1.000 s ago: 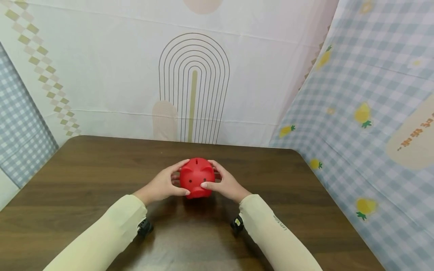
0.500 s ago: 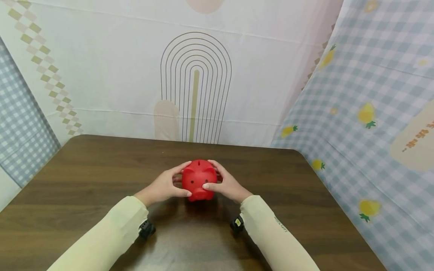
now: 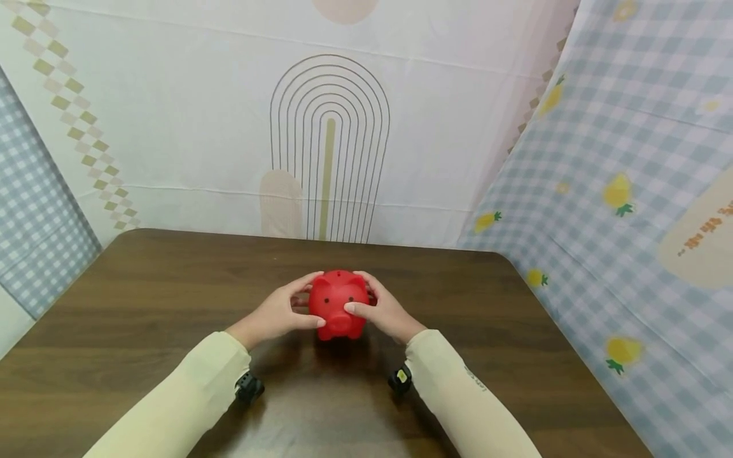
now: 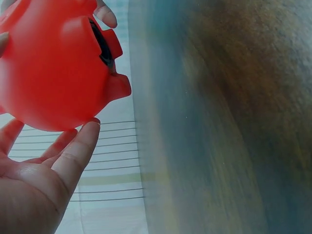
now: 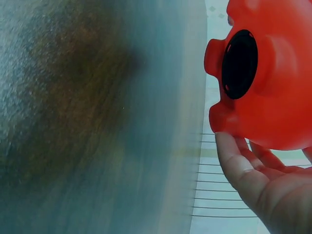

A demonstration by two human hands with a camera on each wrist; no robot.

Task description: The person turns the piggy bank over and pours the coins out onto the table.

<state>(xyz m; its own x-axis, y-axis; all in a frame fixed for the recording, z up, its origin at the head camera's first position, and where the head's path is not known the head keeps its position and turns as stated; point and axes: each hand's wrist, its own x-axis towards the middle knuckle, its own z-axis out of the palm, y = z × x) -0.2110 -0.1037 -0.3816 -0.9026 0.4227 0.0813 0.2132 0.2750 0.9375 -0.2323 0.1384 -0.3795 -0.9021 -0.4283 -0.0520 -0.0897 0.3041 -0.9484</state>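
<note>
A red piggy bank is held off the table, its snout and two dark eyes facing me and its coin slot on top. My left hand grips it from the left, thumb low by the snout. From the right, my right hand grips it with the thumb across the face beside the snout. The stubby feet and a round black plug on the underside show in the right wrist view. In the left wrist view that plug is mostly edge-on. Fingers behind the bank are partly hidden.
The dark wooden table spreads under both hands. A white patterned cloth hangs behind its far edge, and a blue checked cloth hangs along the right. Small black devices sit on both wrists.
The piggy bank has tilted back in both hands: its slot leans farther away, its face turns upward and its feet show more. Both hands keep their grip; the view has shifted slightly.
</note>
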